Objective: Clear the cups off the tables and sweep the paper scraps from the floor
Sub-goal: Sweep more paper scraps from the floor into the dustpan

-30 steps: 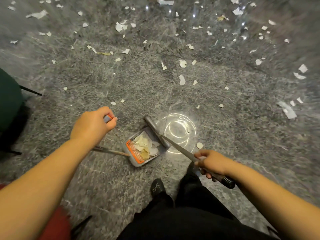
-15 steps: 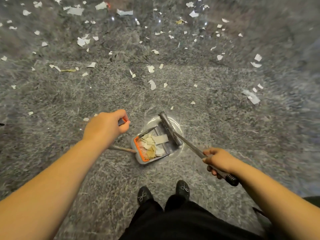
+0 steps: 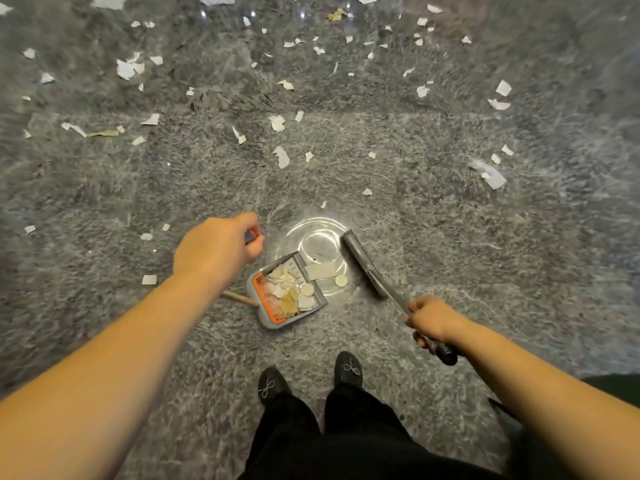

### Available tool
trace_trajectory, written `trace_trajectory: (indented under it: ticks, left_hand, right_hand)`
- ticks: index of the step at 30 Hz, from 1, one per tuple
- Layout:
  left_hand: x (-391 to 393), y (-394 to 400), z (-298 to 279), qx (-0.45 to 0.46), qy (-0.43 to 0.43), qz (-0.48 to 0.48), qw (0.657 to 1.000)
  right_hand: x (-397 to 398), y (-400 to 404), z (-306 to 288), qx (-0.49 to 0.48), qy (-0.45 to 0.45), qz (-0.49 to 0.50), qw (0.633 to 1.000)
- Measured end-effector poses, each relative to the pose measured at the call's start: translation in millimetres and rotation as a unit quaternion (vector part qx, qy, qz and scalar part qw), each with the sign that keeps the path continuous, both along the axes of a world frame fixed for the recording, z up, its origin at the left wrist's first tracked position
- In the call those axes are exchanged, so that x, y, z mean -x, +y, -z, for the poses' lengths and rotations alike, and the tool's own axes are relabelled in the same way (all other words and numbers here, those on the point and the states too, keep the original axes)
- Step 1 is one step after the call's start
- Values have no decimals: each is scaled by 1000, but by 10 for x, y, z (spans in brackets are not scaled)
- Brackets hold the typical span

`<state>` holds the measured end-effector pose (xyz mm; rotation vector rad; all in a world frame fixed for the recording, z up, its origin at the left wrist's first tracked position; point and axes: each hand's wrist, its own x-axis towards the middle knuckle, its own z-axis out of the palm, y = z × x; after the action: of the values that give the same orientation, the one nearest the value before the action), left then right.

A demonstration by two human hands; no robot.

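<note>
**Grey marbled floor, sweeping in hand: two scraps short of the pan**

Grey dustpan [image 3: 289,294], orange comb along its rear edge, stood on the polished floor [image 3: 450,271] just ahead of the person's shoes, its mouth turned toward a bright ring of reflected light. Contents: a heap of white and yellowish paper scraps [image 3: 291,292].

Left hand [image 3: 216,247]: curled closed round the top of the pan's long handle, holding it upright above the pan.

Right hand [image 3: 429,320]: closed round the shaft of the broom [image 3: 363,263], near its black end grip. Broom head lay on the floor to the right of the pan's mouth, apart from it.

Between head and pan: one rectangular scrap [image 3: 320,271] touching the lip, one round scrap [image 3: 341,280] just beside it.

Further stock: many loose scraps [image 3: 280,156] scattered well beyond the pan, across the upper floor.

No cups or tables in view.

Judged step: sweeping, a good way from finished. Next move probably called for a short leftward stroke to carry both near pieces over the lip, pan held steady.
</note>
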<state>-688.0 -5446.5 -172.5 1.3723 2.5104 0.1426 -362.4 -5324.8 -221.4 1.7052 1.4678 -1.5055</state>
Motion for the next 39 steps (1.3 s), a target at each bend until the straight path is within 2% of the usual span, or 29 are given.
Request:
trace_trajectory:
  ticks: [13,20,25,31,39]
  left_hand:
    - [145,-7,13,-34,6,2,999]
    - [88,-307,-86,-62,-55,-26,996]
    - [1,-214,-184,-95,-49,-29,994]
    - [-294,329,-403,-148,-70,17,986]
    - [-827,1784,-670,-175,-50,40,983]
  right_hand:
    - [481,-579,92,69,53,-55,995]
    - [440,-643,-71,76,69,15,995]
    - [353,-607,-129,57,92,80,991]
    - [139,-281,-227,6,127,117,985]
    - [-409,972,-495,-12,143,174,974]
